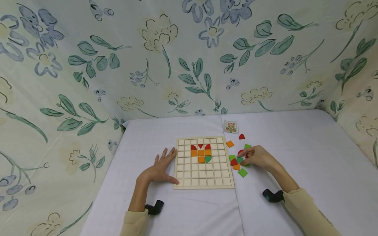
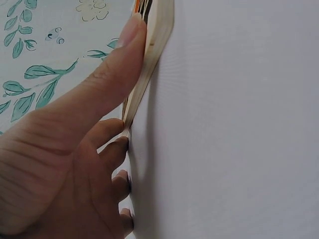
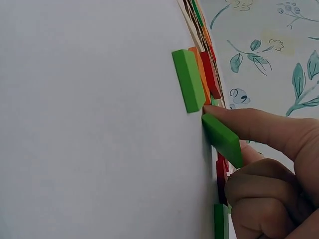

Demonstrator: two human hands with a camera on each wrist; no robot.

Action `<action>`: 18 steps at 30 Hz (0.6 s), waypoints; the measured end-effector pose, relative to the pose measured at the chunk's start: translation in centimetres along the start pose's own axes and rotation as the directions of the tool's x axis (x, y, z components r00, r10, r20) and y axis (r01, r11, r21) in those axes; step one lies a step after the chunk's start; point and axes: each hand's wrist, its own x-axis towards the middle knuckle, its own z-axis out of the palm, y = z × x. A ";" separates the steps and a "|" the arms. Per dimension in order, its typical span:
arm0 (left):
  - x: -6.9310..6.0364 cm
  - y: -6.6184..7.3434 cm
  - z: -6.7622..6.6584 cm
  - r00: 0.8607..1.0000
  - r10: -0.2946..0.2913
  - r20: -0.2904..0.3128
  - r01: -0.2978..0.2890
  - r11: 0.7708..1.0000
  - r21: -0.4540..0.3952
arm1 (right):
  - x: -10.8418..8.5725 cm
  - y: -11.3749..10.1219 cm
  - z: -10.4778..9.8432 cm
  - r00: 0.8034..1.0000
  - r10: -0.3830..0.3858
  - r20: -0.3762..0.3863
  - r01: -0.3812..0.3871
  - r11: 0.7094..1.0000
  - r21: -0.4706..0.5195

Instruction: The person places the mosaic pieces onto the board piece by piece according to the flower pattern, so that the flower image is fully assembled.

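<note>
A square wooden grid board (image 1: pixel 189 176) lies on the table with red, orange and green pieces set in its upper middle cells. My left hand (image 1: pixel 160 168) is spread along the board's left side, its thumb (image 2: pixel 107 74) on the lower left corner and its fingertips at the edge. Right of the board, my right hand (image 1: pixel 260 159) reaches into a loose group of pieces. Its thumb and index finger pinch a dark green piece (image 1: pixel 240 160), partly hidden by the fingers. Close by the thumb lies a light green block (image 3: pixel 222 139).
Around the right hand lie an orange square (image 1: pixel 230 144), a red quarter-circle (image 1: pixel 241 136) and a light green square (image 1: pixel 242 172). A small pattern card (image 1: pixel 231 127) lies beyond the board's upper right corner. Floral cloth (image 1: pixel 189 82) hangs behind the white table.
</note>
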 end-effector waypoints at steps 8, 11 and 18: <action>-0.1 0.0 -0.1 1.000 0.008 0.004 -0.008 1.000 -0.001 | 0.3 0.0 0.0 0.998 -0.049 -0.030 0.048 0.999 -0.024; -0.1 0.0 -0.1 1.000 0.009 0.001 -0.009 1.000 0.000 | 0.3 0.0 -0.1 0.996 -0.087 -0.002 0.087 0.996 -0.020; -0.1 0.0 -0.1 1.000 0.007 0.006 -0.007 1.000 0.006 | 0.3 0.0 -0.3 0.996 -0.086 0.008 0.086 0.996 -0.024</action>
